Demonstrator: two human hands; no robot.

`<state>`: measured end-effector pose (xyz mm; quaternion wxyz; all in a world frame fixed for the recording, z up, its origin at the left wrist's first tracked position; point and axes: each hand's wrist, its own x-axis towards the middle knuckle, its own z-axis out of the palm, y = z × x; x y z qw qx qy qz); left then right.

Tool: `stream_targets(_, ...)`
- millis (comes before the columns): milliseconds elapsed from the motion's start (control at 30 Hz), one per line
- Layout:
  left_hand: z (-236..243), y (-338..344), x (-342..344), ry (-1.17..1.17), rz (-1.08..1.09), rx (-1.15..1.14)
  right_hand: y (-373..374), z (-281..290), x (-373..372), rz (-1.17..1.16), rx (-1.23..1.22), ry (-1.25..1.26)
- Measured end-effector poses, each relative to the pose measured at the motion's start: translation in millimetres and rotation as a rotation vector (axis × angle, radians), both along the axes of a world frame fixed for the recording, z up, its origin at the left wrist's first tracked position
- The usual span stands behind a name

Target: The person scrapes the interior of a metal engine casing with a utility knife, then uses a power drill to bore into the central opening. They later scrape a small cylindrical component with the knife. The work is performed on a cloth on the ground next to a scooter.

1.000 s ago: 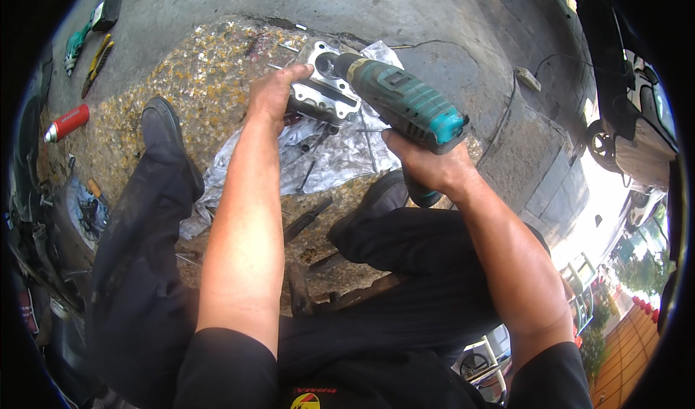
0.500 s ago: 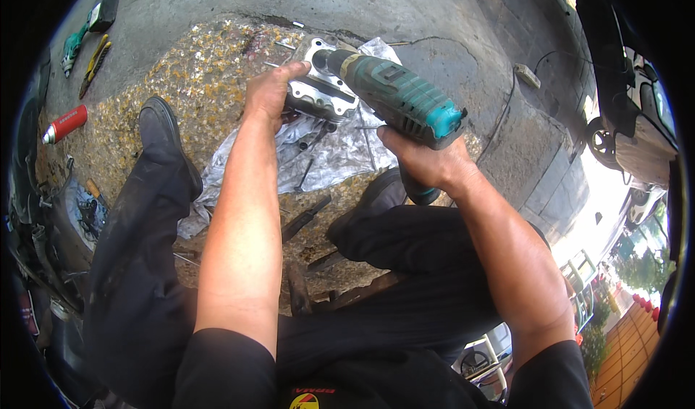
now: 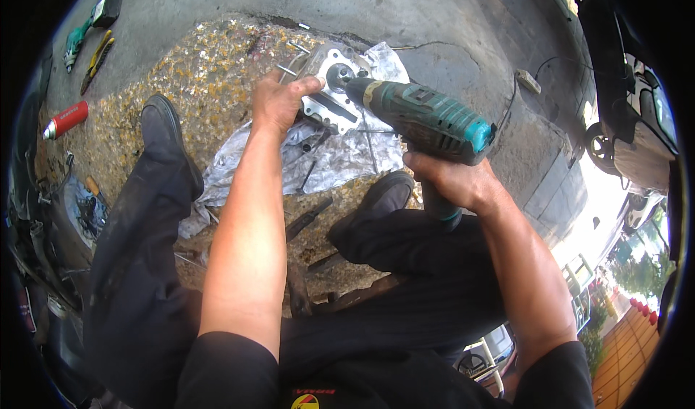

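- Over the upper part of the cloth [image 3: 339, 164], here's the casting [image 3: 326, 105], pale flat face tipped up, just right of the left hand [image 3: 279, 102] and well ahead of the right hand [image 3: 460, 180]; whether it rests on the cloth, can't tell from here.
- Left hand, closed firmly on the casting's left side: thumb across the face, tip beside the round bore [image 3: 339, 76], the other fingers mostly tucked out of sight.
- Two thin rods [image 3: 300, 46] poke out on that same side, one right by the knuckles.
- And the drill [image 3: 434, 116], green and black, comes in from the right, its nose up at the bore; actual contact is too small to call.
- Right hand, wrapped round the drill's handle just under the body, fingers curled in tight, handle end showing below.
- On the cloth, below the casting, a short dark tube [image 3: 306, 148].
- Either side, the dark shoes: left one [image 3: 163, 123] out on the speckled ground, right one [image 3: 387, 193] near the cloth's lower edge.
- Far left, a red can [image 3: 69, 120] lying over, then yellow-and-black pliers [image 3: 97, 61] beside a second green tool [image 3: 75, 47].
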<state>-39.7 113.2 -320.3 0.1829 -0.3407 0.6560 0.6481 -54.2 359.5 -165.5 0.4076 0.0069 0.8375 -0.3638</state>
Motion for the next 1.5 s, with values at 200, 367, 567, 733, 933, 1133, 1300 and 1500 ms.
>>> stream_targets(200,-1.4,4.2,4.0,0.017,-0.02,-0.083,7.0,5.4,4.2,-0.142,0.014,-0.248)
stream_targets(367,-0.7,5.5,4.0,0.013,-0.022,-0.091,7.0,-0.3,9.8,-0.101,-0.087,-0.087)
stream_targets(567,-0.2,10.4,7.0,0.022,0.049,-0.059,6.3,-3.4,2.9,-0.127,-0.117,-0.175)
stream_targets(733,-6.6,11.9,8.1,0.001,0.053,-0.167,0.1,-0.3,22.9,-0.072,-0.069,-0.098)
stream_targets(933,-8.3,20.1,13.2,0.017,0.12,-0.205,-17.9,-12.0,67.5,-0.025,-0.087,0.272)
stream_targets(1133,-3.5,17.3,12.1,0.041,0.086,-0.129,-18.8,-29.0,93.2,-0.093,-0.153,0.349)
stream_targets(1300,0.2,19.9,14.0,0.014,0.084,-0.175,-21.2,-34.6,103.9,-0.126,-0.204,0.368)
stream_targets(1500,5.0,24.7,20.9,0.02,0.125,-0.103,-28.2,-35.0,109.5,-0.341,-0.324,0.269)
